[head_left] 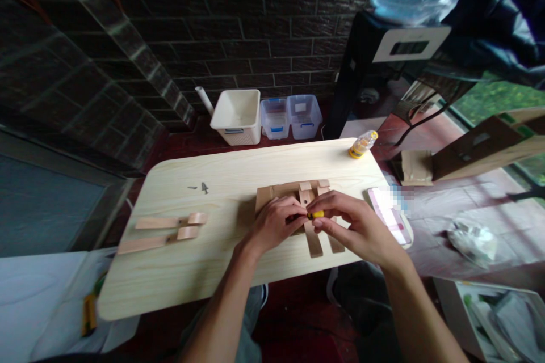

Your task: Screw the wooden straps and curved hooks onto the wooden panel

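Observation:
My right hand (pixel 347 221) pinches a small yellow piece with a dark end (pixel 317 214) between thumb and fingertips; its kind is unclear. Close against it, my left hand (pixel 279 216) has thumb and fingers drawn together; whatever they hold is hidden. Both hands are over a brown cardboard box (pixel 264 195) on the table. Across the box lie a wooden strip (pixel 314 243) and a second wooden strip (pixel 336 244), each with a small block at its far end. A dark hole shows in the nearer-to-left strip.
Two more wooden strips with curved blocks (pixel 170 232) lie on the left of the table (pixel 221 272), near several dark screws (pixel 205 188). A yellow-capped clear bottle (pixel 361 144) stands at the far right corner. A phone-like white and pink slab (pixel 387 215) lies at the right edge.

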Demonstrator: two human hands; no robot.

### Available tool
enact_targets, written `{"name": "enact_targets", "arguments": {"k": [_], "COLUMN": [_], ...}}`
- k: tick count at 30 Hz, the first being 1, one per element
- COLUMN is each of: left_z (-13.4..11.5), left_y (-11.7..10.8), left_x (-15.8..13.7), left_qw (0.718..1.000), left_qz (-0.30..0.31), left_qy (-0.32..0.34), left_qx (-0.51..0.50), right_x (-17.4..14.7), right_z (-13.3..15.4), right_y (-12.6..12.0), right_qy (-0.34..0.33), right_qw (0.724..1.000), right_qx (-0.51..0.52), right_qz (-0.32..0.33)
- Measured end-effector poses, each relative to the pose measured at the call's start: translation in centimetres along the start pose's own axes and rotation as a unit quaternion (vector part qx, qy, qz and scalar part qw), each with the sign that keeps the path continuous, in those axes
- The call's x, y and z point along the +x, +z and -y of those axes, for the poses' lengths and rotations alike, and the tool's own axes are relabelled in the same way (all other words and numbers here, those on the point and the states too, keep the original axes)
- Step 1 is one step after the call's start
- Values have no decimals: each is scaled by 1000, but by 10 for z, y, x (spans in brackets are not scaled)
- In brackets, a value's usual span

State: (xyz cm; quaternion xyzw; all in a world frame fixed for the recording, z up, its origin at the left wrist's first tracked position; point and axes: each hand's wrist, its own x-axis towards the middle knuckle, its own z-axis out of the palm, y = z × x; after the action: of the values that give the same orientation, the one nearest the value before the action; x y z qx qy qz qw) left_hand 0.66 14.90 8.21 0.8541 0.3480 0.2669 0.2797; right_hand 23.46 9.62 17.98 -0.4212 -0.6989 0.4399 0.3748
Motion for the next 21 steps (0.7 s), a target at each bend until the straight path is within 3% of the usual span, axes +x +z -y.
{"name": "enact_targets", "arguments": {"k": [7, 17, 21], "left_z": [0, 2, 1], "left_y": [-1, 2, 0], "left_x": [1, -1, 0], "left_qw": [1000, 1000, 1000], "left_qz": [-2, 4, 6], "left_qy": [7, -9, -3], "left_qx": [-14, -15, -9], "right_x": [-1, 0, 1], "right_z": [-2, 2, -5], "right_y": [6, -3, -1], "right_qy": [25, -39, -21], "right_qw": [999, 999, 999], "right_qx": [22, 11, 25], "right_qz": [-16, -6, -23]}}
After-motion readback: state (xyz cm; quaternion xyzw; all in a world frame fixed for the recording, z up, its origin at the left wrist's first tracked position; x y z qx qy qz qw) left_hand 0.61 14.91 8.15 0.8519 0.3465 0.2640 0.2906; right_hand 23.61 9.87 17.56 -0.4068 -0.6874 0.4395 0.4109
